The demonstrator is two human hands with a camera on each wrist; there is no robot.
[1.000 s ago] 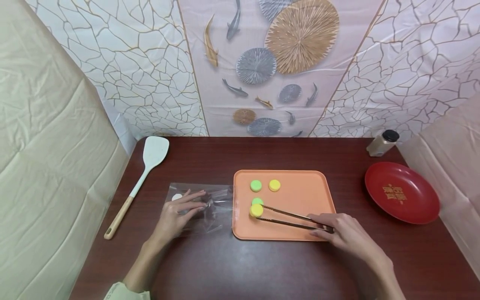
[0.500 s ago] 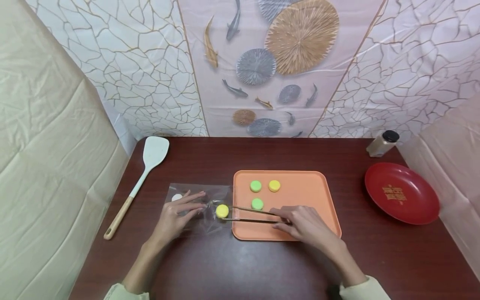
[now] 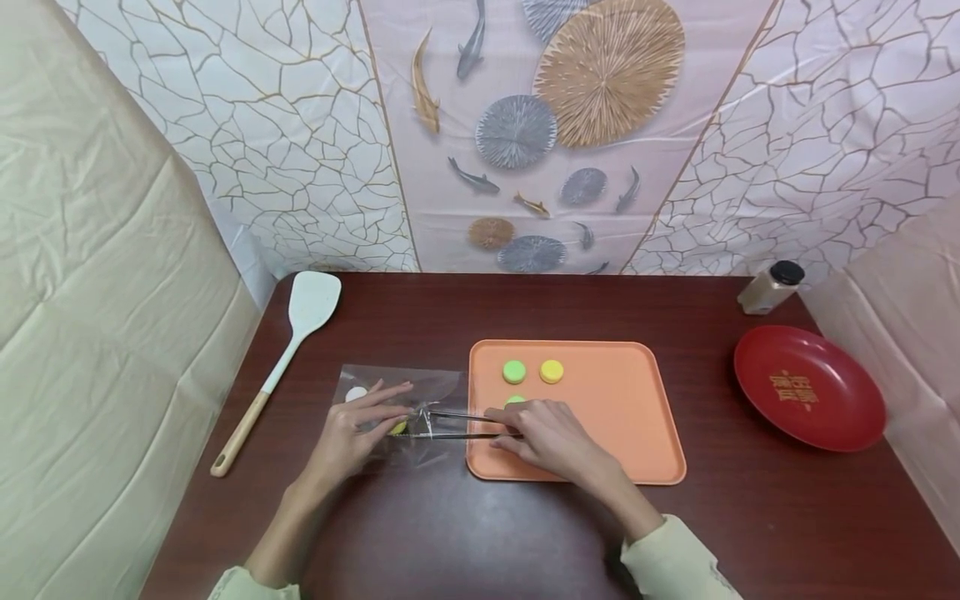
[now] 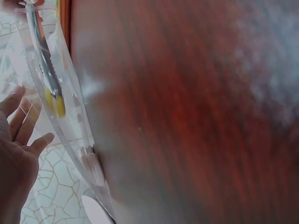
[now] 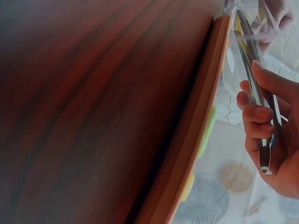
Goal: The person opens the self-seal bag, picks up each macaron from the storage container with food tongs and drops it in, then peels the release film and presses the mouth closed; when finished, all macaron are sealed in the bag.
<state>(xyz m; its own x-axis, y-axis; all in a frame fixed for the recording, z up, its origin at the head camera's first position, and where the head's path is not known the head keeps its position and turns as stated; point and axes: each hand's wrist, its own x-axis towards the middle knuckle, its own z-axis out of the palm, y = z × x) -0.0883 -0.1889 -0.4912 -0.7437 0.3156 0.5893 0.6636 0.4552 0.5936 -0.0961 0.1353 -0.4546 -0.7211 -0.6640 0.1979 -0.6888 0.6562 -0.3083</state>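
My right hand (image 3: 551, 437) grips metal tongs (image 5: 254, 88) that reach left over the tray's edge into a clear plastic bag (image 3: 442, 382). Between the tong tips is a yellow macaron (image 4: 55, 105), inside the bag and partly covered by my left fingers in the head view. My left hand (image 3: 352, 429) pinches the film of the bag, which is raised at its mouth. Deeper in the bag lies a white round piece (image 3: 356, 393). On the orange tray (image 3: 600, 417) sit a green macaron (image 3: 513, 372), a yellow one (image 3: 551, 372) and another green one (image 3: 516, 400) half hidden by my right hand.
To the left lies a white spatula (image 3: 311, 304) with a wooden handle. A red plate (image 3: 810, 387) stands at the right, with a black-capped jar (image 3: 770, 287) behind it. A patterned cloth backdrop (image 3: 517, 133) rises along the table's far edge.
My right hand has moved left with the tongs, carrying the yellow macaron off the tray and into the bag. My left hand has stayed in place at the bag.
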